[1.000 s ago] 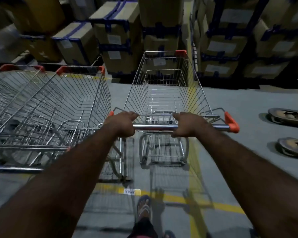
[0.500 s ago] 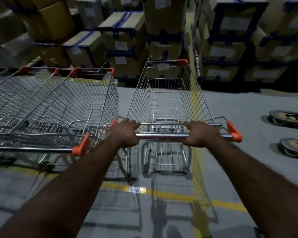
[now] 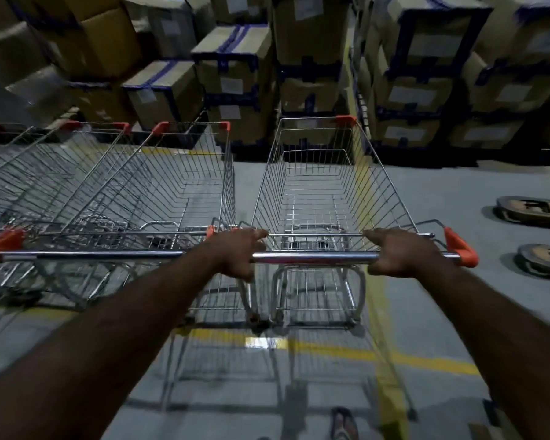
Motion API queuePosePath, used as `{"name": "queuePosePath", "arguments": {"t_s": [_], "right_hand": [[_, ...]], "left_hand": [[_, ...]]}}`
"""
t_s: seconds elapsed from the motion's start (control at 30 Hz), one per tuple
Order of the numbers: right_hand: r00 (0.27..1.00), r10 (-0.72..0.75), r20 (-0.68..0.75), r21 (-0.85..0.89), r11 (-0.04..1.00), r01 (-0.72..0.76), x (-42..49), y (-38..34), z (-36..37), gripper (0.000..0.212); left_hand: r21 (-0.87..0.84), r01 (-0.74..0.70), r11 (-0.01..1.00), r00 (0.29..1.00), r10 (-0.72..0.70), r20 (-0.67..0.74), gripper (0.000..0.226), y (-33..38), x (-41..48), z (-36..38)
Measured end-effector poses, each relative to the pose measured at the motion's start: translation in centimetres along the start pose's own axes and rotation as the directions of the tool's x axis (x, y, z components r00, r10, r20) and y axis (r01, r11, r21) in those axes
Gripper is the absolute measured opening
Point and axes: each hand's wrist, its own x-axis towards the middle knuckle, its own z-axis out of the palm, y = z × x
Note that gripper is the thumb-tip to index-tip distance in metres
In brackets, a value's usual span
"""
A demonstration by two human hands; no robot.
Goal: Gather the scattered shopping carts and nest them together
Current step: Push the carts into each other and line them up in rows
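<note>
No legible text on box labels (image 3: 231, 86)

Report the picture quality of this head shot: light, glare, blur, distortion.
Head view: dim overall, with the stacked boxes sinking into shadow; glare streaks the chrome handle bar and a floor label burns white; the carts at left are smeared by motion blur; wide-angle distortion tilts the box stacks.
</note>
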Motion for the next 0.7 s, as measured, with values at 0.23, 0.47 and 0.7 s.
{"name": "queuePosePath", "arguments": {"t_s": [0.23, 0.47, 0.7], "right_hand": [[0.999, 0.043, 0.015, 0.0, 0.999, -0.043, -2.4, -1.7, 0.9, 0.097], [0.996, 0.086, 0.016, 0.034, 0.996, -0.086, -3.3, -2.9, 1.0, 0.098], [0.996, 0.087, 0.006, 0.051, 0.995, -0.087, -3.1, -2.6, 0.3, 0.096]], "left_hand": [[0.291, -0.051, 0.955, 0.996, 0.069, -0.053, 0.073, 0.5, -3.1, 0.8], [0.28, 0.084, 0.956, 0.984, -0.036, -0.172, 0.084, -0.8, -4.9, 2.1], [0.241, 0.04, 0.97, 0.978, 0.011, -0.207, 0.063, -1.5, -4.5, 2.1]]}}
